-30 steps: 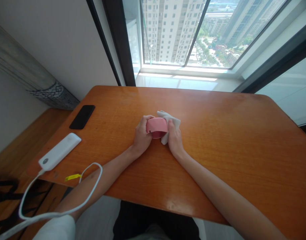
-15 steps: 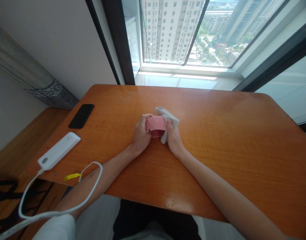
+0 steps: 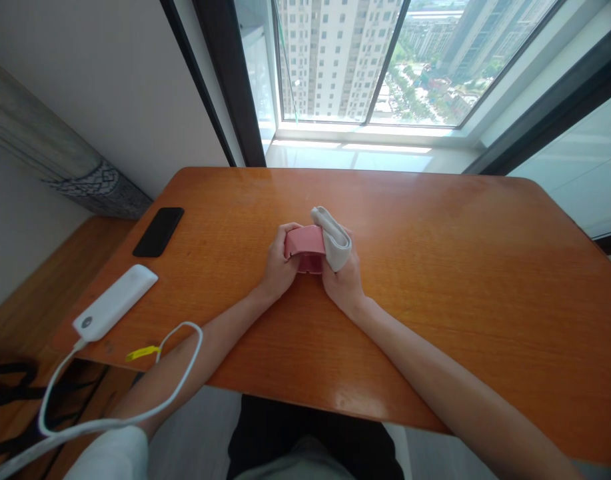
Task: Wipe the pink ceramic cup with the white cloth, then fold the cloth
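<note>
A small pink, hollow, round object (image 3: 305,241), like an ashtray or shallow bowl with notches in its rim, is held above the middle of the table. My left hand (image 3: 279,262) grips its left side, fingers behind and thumb at the front. On the other side, my right hand (image 3: 346,280) is closed around a folded pale cloth (image 3: 335,239). The cloth lies against the pink object's right edge, and my right thumb is close to the lower rim. Some right fingers are hidden behind the cloth.
A black phone (image 3: 158,232) and a white power bank (image 3: 116,302) lie on the left of the wooden table (image 3: 460,300). A white cable (image 3: 182,393) with a yellow tag (image 3: 142,353) runs over my left forearm. Beyond the far edge is a window (image 3: 345,67).
The pink object has tilted, showing more of its hollow inside. My right hand has turned, bringing the folded cloth up over its top right edge and the thumb lower.
</note>
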A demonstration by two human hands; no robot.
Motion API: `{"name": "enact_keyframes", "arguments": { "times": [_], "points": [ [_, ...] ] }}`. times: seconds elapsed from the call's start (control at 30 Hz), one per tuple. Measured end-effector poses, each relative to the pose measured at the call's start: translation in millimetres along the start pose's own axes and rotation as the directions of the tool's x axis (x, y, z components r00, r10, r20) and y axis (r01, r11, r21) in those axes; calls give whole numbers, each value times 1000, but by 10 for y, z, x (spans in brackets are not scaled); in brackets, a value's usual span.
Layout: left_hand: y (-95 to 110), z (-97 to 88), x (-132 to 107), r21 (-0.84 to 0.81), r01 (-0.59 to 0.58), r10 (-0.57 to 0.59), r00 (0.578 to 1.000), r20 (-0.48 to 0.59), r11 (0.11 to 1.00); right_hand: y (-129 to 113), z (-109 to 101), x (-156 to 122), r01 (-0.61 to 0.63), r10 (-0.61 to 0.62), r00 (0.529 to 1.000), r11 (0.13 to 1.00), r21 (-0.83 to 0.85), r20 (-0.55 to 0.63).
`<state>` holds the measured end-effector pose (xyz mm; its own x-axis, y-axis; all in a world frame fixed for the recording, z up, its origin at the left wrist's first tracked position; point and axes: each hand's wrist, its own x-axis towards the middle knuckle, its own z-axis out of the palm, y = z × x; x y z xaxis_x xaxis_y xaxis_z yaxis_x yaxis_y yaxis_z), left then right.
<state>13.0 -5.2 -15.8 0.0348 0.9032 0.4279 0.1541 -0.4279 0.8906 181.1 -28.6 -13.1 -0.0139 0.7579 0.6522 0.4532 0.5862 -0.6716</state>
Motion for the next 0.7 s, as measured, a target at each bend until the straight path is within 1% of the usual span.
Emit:
{"name": "enact_keyframes", "arguments": {
  "times": [0.07,0.13,0.23,0.33,0.43,0.57,0.7],
  "points": [
    [10,11,-25,50,-68,66,996,57,996,-25,-23,-26,42,-49,995,996,-84,-82],
    [8,16,-47,74,-125,118,989,91,989,-62,-46,-35,95,-117,987,979,-183,-111],
    [-11,14,-64,89,-158,150,985,88,983,-112,-64,-17,183,-217,973,928,-324,-72],
    [-15,8,-67,98,-187,180,981,75,978,-142,-56,3,236,-272,962,881,-410,-30],
    [17,-1,-68,118,-235,228,971,71,965,-160,-46,3,258,-292,956,848,-463,0],
    [69,-8,-70,145,-286,279,958,71,947,-168,-50,-12,275,-285,957,824,-496,58],
    [85,-5,-84,149,-294,287,955,71,944,-153,-43,-28,289,-276,956,810,-510,102]
  ]
}}
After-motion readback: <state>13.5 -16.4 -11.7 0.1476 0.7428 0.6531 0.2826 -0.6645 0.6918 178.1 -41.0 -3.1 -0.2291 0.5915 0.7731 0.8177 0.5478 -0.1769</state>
